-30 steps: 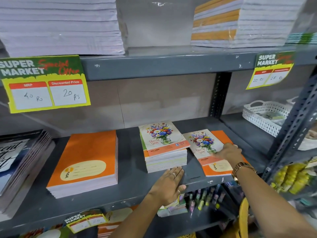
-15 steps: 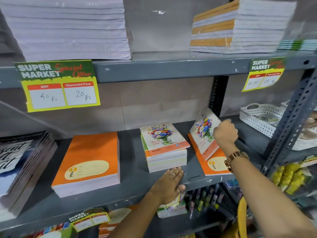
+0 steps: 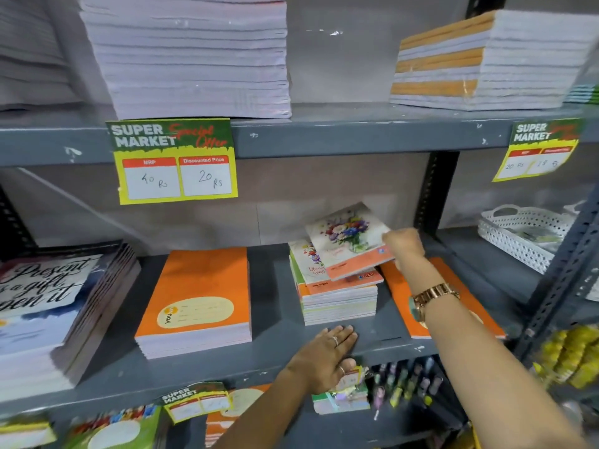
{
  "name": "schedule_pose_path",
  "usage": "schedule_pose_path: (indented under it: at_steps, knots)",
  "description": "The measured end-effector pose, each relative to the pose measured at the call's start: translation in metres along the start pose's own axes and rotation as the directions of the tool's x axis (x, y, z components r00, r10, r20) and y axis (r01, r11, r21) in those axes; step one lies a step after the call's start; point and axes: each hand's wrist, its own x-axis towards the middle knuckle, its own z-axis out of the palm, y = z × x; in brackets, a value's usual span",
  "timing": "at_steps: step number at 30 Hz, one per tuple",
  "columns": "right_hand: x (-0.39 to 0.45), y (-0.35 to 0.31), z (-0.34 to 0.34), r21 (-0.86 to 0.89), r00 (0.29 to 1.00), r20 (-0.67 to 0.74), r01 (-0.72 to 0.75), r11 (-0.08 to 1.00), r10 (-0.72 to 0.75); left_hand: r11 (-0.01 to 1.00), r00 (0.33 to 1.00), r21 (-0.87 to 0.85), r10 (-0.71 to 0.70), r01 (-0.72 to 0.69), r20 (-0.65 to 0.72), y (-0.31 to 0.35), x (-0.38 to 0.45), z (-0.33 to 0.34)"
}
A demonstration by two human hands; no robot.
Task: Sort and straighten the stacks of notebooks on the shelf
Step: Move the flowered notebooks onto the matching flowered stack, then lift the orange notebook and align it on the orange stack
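Note:
My right hand [image 3: 403, 246] grips a floral notebook [image 3: 348, 236] by its right edge and holds it tilted just above the floral stack [image 3: 337, 294] in the middle of the grey shelf [image 3: 278, 354]. To the right of that stack lies a thin orange notebook [image 3: 453, 280], partly hidden by my right forearm. A thicker orange stack [image 3: 201, 299] sits to the left. My left hand [image 3: 327, 354] rests flat on the shelf's front edge, fingers spread, holding nothing.
Dark lettered notebooks [image 3: 48, 306] are piled at far left. A white perforated basket [image 3: 522, 234] sits on the right shelf section. Tall paper stacks [image 3: 191, 56] fill the upper shelf. Price tags [image 3: 175, 162] hang from it. Pens [image 3: 405, 387] stand below.
My right hand lifted the floral notebook off the orange one at the right and carried it left over the floral stack. The left hand stayed put. The view moved closer.

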Motion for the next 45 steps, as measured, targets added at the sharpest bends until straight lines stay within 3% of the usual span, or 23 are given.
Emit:
schedule_pose_path:
  at_steps: [3, 6, 12, 23, 29, 37, 42, 45]
  knots:
    - [-0.007, 0.013, 0.02, -0.074, 0.997, 0.065, -0.03, 0.997, 0.035, 1.0, 1.0, -0.017, -0.006, 0.006, -0.01, -0.003, -0.003, -0.003]
    - [-0.013, 0.019, 0.029, -0.139, 0.998, 0.031, -0.045, 0.989, 0.05, 1.0, 1.0, -0.013, -0.011, 0.011, -0.014, -0.004, -0.003, -0.003]
    - [-0.027, 0.018, 0.042, -0.316, 0.995, -0.023, 0.086, 0.945, -0.098, 1.0, 1.0, 0.004, -0.018, 0.018, -0.01, -0.005, -0.002, 0.0]
    - [-0.025, 0.026, 0.037, -0.465, 0.969, -0.05, 0.193, 0.864, -0.244, 0.999, 0.999, 0.037, -0.032, 0.033, -0.041, -0.001, -0.002, 0.003]
    - [-0.007, 0.058, 0.002, -0.417, 0.977, -0.172, 0.043, 0.908, -0.125, 0.997, 0.998, 0.05, -0.063, 0.064, -0.026, 0.006, 0.009, 0.004]
    - [0.005, 0.109, -0.047, -0.5, 0.987, -0.106, -0.155, 0.852, 0.117, 0.998, 0.998, -0.019, -0.061, 0.061, -0.025, 0.027, 0.041, 0.005]
    - [0.005, 0.135, -0.068, -0.599, 0.953, -0.089, -0.285, 0.749, 0.291, 0.997, 0.998, -0.064, -0.055, 0.053, -0.042, 0.047, 0.063, 0.008]
    - [0.008, 0.145, -0.07, -0.59, 0.941, -0.059, -0.301, 0.749, 0.332, 0.995, 0.996, -0.073, -0.074, 0.071, -0.039, 0.055, 0.078, 0.011]
